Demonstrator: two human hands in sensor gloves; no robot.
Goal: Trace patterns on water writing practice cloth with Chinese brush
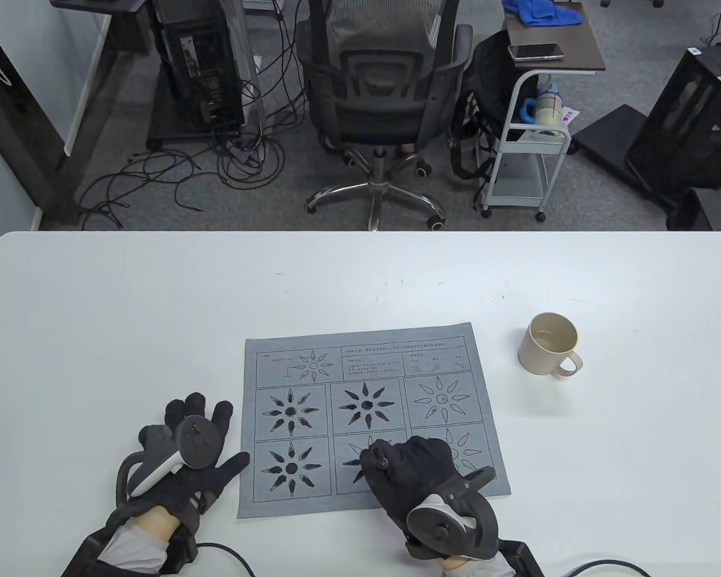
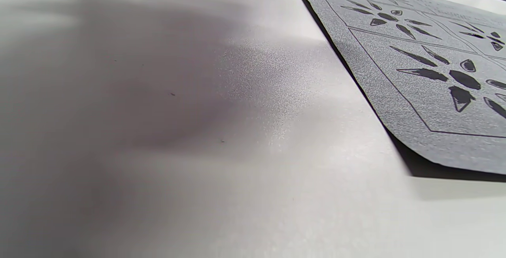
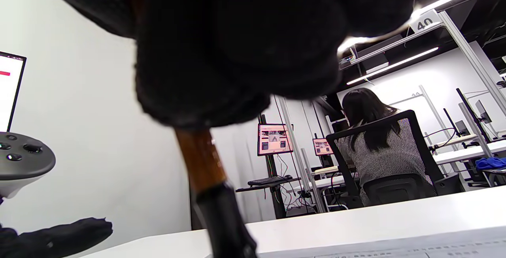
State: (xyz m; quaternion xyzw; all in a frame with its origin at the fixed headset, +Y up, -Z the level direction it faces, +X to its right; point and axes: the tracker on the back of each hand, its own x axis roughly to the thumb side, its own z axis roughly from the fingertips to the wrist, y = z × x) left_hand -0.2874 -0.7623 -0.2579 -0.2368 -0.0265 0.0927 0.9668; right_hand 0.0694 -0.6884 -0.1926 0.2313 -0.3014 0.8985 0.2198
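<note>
A grey water writing cloth (image 1: pixel 372 366) lies on the white table (image 1: pixel 156 312), printed with sunburst patterns in six boxes; several are filled dark. My right hand (image 1: pixel 405 466) rests on the bottom middle box and grips a brush with a brown handle (image 3: pixel 199 157) and black ferrule (image 3: pixel 225 218); its tip is hidden. My left hand (image 1: pixel 195 448) lies flat and open on the table just left of the cloth, holding nothing. The left wrist view shows the cloth's left edge (image 2: pixel 415 76) with dark painted petals.
A beige mug (image 1: pixel 551 344) stands on the table to the right of the cloth. An office chair (image 1: pixel 381 90) and a small cart (image 1: pixel 532 138) stand on the floor beyond the table's far edge.
</note>
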